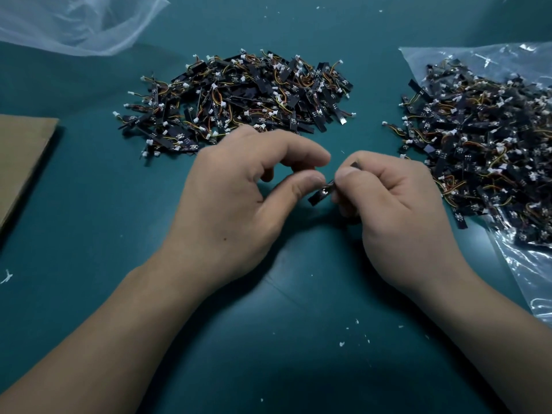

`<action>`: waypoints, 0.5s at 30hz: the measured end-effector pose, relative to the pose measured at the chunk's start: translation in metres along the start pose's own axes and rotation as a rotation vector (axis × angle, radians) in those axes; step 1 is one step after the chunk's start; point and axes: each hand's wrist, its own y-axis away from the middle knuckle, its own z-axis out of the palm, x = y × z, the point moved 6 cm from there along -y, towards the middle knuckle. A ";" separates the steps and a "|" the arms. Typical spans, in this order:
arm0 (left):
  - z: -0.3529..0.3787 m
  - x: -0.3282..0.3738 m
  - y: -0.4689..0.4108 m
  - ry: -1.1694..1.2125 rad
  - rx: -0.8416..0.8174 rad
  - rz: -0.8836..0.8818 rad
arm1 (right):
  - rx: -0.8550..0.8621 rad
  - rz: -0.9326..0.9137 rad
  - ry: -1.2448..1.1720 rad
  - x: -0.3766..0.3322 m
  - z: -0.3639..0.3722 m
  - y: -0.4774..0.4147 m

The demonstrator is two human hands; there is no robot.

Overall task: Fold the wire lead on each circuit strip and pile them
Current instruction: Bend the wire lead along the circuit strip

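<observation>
our right hand (397, 201) pinches one circuit strip (320, 196) between thumb and forefinger, just right of the frame's centre. the strip's long axis runs on a slant: its free dark end points to the lower left, and the rest rises to the upper right into the pinch. our left hand (239, 189) sits just left of it with fingers curled, the thumb tip touching the strip. we cannot tell whether it pinches the wire lead, which is hidden between the fingertips. so the strip juts leftward out of the right grip, and the left hand is nearer its free end. we judge the fold falls to the left fingers while the right holds steady. the pile (233, 106) at upper centre lies nearer the left hand. another heap (484, 174) rests on a plastic bag (522, 273) at the right edge.
</observation>
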 end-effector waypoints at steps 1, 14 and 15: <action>-0.001 -0.002 0.000 0.006 0.016 -0.019 | -0.029 -0.011 -0.012 -0.001 0.001 0.000; 0.008 -0.021 0.002 0.410 -0.122 -0.378 | -0.023 -0.029 -0.360 -0.001 -0.001 0.004; 0.011 -0.016 0.002 0.432 -0.178 -0.353 | -0.039 -0.038 -0.340 -0.002 0.001 0.004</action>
